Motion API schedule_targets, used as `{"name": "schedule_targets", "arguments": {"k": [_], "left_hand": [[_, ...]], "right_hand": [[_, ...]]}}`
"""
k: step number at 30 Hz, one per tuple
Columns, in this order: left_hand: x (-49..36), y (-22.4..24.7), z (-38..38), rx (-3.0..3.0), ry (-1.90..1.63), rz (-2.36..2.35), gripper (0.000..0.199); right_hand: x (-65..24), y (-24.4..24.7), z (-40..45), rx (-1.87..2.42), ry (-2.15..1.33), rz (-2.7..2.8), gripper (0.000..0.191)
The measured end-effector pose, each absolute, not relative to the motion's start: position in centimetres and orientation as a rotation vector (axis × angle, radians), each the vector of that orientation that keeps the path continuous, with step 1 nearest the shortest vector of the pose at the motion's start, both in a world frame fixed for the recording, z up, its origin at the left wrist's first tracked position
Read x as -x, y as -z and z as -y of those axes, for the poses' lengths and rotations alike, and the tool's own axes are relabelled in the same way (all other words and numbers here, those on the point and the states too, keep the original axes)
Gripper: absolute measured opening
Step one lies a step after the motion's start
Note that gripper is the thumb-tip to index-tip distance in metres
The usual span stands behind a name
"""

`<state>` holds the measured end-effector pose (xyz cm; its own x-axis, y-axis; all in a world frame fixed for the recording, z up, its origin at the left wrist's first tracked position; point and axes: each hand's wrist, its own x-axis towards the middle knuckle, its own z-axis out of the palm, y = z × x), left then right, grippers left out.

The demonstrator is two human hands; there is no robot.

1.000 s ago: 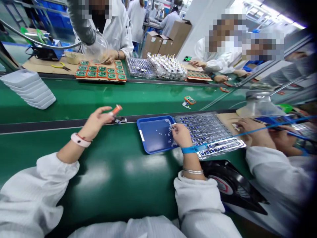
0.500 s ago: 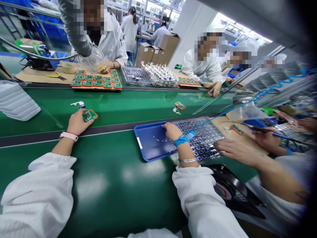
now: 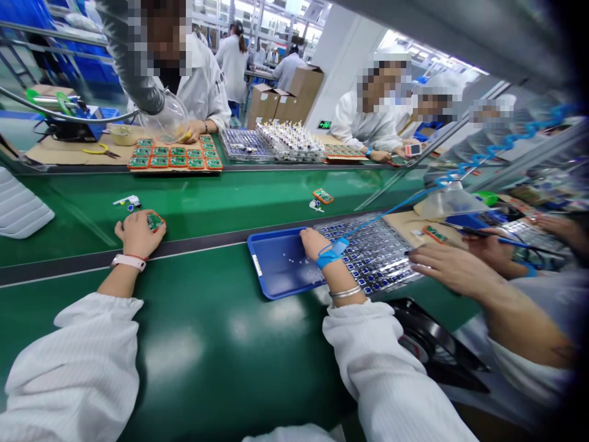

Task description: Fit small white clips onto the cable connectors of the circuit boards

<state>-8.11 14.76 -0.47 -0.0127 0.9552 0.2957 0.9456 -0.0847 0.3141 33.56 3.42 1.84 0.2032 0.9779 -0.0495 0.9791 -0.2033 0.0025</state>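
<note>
On the green belt at the left, my left hand has its fingers wrapped round the edges of an orange-framed circuit board. A small white part with a blue piece lies just beyond that hand. My right hand is over the right side of a blue tray, its fingers closed together; whatever they may pinch is too small to see. Small clear bits lie scattered in the tray. Another orange-framed board rests on the belt beside a white part.
Right of the tray lies a clear sheet of blue-and-black parts, with a co-worker's hand at its edge. Across the belt are rows of boards, a stack of trays and people in white. A white ribbed piece is at far left.
The boards and white parts on the belt have shifted left in view. My left hand has closed over its board. My right hand has barely moved. A co-worker across has raised a board.
</note>
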Motion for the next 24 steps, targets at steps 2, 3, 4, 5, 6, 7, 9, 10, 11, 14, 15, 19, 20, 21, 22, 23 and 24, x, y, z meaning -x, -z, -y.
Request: {"name": "schedule_targets", "arguments": {"k": [2, 3, 4, 5, 6, 7, 9, 10, 11, 14, 15, 19, 20, 21, 22, 23, 24], "left_hand": [[8.0, 0.4, -14.6, -2.186, -0.667, -2.123, 0.044], [8.0, 0.4, -14.5, -2.193, -0.652, -2.121, 0.044], [8.0, 0.4, -14.4, -2.206, -0.638, -2.115, 0.043], [8.0, 0.4, -14.3, -2.222, -0.627, -2.106, 0.043], [7.9, 0.4, -14.2, -2.238, -0.622, -2.095, 0.043], [7.9, 0.4, -14.1, -2.255, -0.616, -2.079, 0.043], [7.9, 0.3, -13.9, -2.278, -0.609, -2.064, 0.043], [7.8, 0.3, -13.9, -2.284, -0.599, -2.061, 0.043], [7.8, 0.3, -13.9, -2.287, -0.583, -2.059, 0.044], [7.9, 0.2, -13.9, -2.294, -0.532, -2.053, 0.046], [7.9, 0.2, -14.0, -2.298, -0.519, -2.05, 0.046], [8.1, 0.4, -14.3, -2.313, -0.482, -2.039, 0.048], [8.1, 0.5, -14.5, -2.315, -0.474, -2.041, 0.049], [8.2, 0.7, -14.6, -2.318, -0.459, -2.044, 0.049], [8.2, 0.8, -14.8, -2.323, -0.44, -2.046, 0.05], [8.3, 0.8, -14.9, -2.328, -0.414, -2.042, 0.051], [8.3, 0.9, -15.1, -2.332, -0.386, -2.036, 0.053]], "right_hand": [[-33.2, -2.5, -3.5, -2.357, 0.051, -1.903, 0.03], [-33.0, -2.8, -3.5, -2.333, 0.047, -1.879, 0.031], [-32.8, -3.0, -3.6, -2.31, 0.042, -1.857, 0.032], [-32.7, -3.2, -3.8, -2.289, 0.037, -1.839, 0.033], [-32.5, -3.4, -3.9, -2.268, 0.033, -1.824, 0.033], [-32.4, -3.5, -4.1, -2.251, 0.029, -1.809, 0.034], [-32.2, -3.6, -4.5, -2.228, 0.023, -1.778, 0.035], [-32.1, -3.6, -4.7, -2.22, 0.02, -1.762, 0.035], [-32.1, -3.6, -4.8, -2.215, 0.017, -1.748, 0.035], [-31.9, -3.7, -5.2, -2.205, 0.003, -1.728, 0.034], [-31.8, -3.8, -5.3, -2.203, -0.001, -1.728, 0.033], [-31.6, -4.2, -5.4, -2.213, 0.002, -1.716, 0.027], [-31.6, -4.3, -5.4, -2.219, 0.008, -1.708, 0.024], [-31.6, -4.4, -5.3, -2.226, 0.015, -1.7, 0.023], [-31.6, -4.6, -5.3, -2.234, 0.023, -1.694, 0.024], [-31.6, -4.7, -5.2, -2.241, 0.03, -1.698, 0.028], [-31.5, -4.9, -5.1, -2.248, 0.034, -1.708, 0.032]]}}
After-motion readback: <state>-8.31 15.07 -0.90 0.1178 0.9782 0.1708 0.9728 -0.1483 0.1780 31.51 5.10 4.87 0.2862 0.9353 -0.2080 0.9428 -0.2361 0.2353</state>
